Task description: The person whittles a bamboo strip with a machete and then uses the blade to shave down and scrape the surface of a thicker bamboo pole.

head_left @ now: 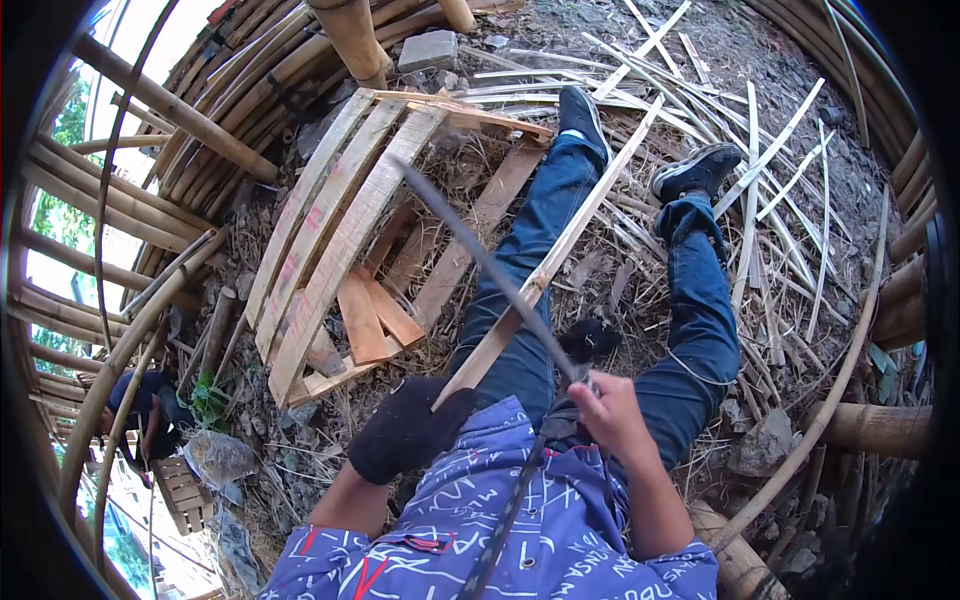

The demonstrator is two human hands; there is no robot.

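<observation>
My left hand [408, 428], in a black glove, is closed round the lower end of a long pale bamboo strip [580, 223]. The strip slants up to the right across my leg. My bare right hand [612, 412] is wrapped round the handle of a long dark blade [487, 262]. That blade points up to the left and crosses over the strip. A dark strap [510, 510] runs down over my blue patterned shirt [570, 520].
A wooden slatted crate [345, 215] lies to the left of my legs. Many split bamboo strips [752, 200] are scattered beyond my feet. Bamboo poles [180, 108] stand around. At the far left is another person [150, 410]. A rock [765, 443] sits at the right.
</observation>
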